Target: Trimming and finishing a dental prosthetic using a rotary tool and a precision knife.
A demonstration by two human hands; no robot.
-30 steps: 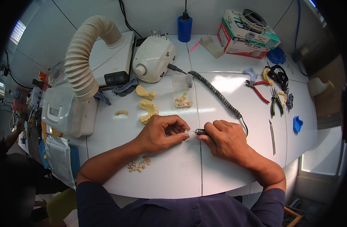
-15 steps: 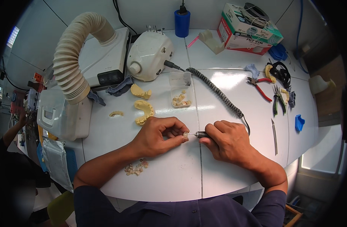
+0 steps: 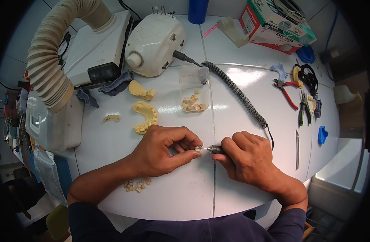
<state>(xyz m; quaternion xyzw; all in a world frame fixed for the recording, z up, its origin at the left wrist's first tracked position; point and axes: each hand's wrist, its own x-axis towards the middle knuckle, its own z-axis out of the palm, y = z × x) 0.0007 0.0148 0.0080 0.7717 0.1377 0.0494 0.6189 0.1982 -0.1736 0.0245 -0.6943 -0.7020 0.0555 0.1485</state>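
My left hand (image 3: 160, 151) pinches a small pale tooth piece (image 3: 197, 149) between thumb and fingertips, just above the white table (image 3: 185, 189). My right hand (image 3: 245, 161) grips a dark rotary handpiece (image 3: 215, 149) whose thin tip touches the tooth piece. A coiled black cord (image 3: 237, 94) runs from the handpiece back to a white motor unit (image 3: 152, 40). A yellow plaster jaw model (image 3: 144, 117) lies just beyond my left hand. Several loose small teeth (image 3: 134, 184) lie beside my left forearm.
A clear box of teeth (image 3: 194, 99) sits mid-table, with another plaster model (image 3: 141, 90) and a small arch piece (image 3: 111, 117) to the left. A ribbed suction hose (image 3: 48, 60) and white hood (image 3: 52, 121) stand far left. Red pliers (image 3: 288, 92), cutters (image 3: 304, 109), a blade (image 3: 297, 149) lie right.
The view has shifted closer and downward, so table items sit higher and larger in the picture. Both hands keep the same grip, the handpiece tip staying against the tooth piece.
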